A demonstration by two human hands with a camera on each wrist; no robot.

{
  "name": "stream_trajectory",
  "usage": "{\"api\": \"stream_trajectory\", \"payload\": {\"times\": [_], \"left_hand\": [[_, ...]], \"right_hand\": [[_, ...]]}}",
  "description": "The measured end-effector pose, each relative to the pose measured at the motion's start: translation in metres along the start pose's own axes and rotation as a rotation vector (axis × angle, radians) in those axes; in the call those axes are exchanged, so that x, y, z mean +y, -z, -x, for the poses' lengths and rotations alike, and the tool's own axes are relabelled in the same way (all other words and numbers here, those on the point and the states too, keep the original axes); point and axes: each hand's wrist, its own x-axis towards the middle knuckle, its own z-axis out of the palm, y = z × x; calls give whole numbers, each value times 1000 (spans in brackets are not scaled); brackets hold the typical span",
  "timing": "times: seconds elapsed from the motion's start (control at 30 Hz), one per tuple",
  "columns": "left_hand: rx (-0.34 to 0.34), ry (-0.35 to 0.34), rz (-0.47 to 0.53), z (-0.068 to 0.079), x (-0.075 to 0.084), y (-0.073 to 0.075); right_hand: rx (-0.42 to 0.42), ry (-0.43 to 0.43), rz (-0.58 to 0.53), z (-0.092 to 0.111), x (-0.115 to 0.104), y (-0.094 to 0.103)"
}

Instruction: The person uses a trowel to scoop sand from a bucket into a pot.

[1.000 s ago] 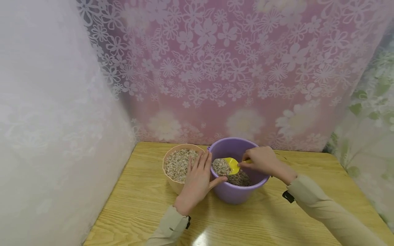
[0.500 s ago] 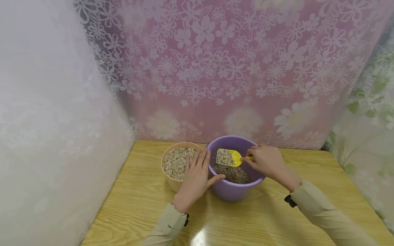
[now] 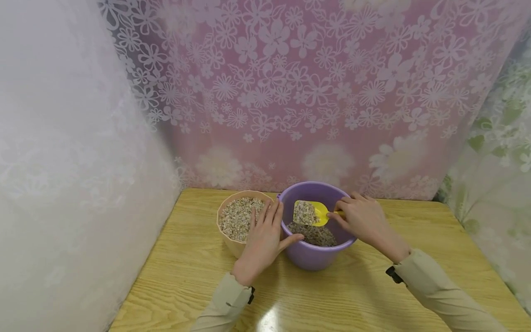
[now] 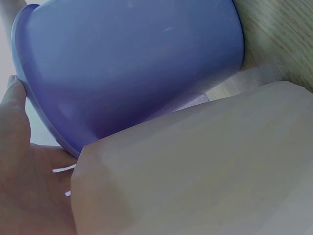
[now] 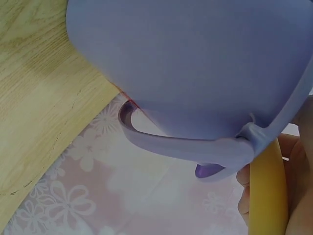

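Observation:
A purple bucket (image 3: 311,259) stands against a peach bowl (image 3: 230,245). Pale, speckled grains (image 3: 239,220) fill the bowl almost to its rim, while a heap of darker-looking grains (image 3: 312,235) lies low in the bucket. My right hand (image 3: 367,224) grips the handle of a yellow scoop (image 3: 321,214), holding it level inside the bucket's mouth with grains on its blade. In the right wrist view, fingers curl round the yellow handle (image 5: 268,191). My left hand (image 3: 263,240) rests across the two neighbouring rims, fingers straight, thumb spread onto the bucket's rim.
The bucket's carrying handle (image 5: 171,145) hangs down its outer right side. Under everything is a wood-grain table (image 3: 199,295). A pink flowered curtain (image 3: 290,115) backs it, with a white sheet (image 3: 83,184) at left and a leafy one (image 3: 498,193) at right.
The scoop has moved back and a little right, away from the bucket's left rim, and its heap looks smaller. It barely shifts over the last half second. The left hand stays in place.

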Motion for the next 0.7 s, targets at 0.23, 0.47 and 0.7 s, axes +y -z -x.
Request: {"api": "stream_trajectory", "payload": {"times": [0.23, 0.47, 0.7], "left_hand": [[-10, 0, -36, 0, -1, 0], [-10, 0, -38, 1, 0, 0], [-12, 4, -27, 1, 1, 1]], "right_hand": [[9, 7, 7, 2, -1, 2], [11, 3, 12, 3, -1, 3], [-5, -33, -24, 5, -2, 4]]}}
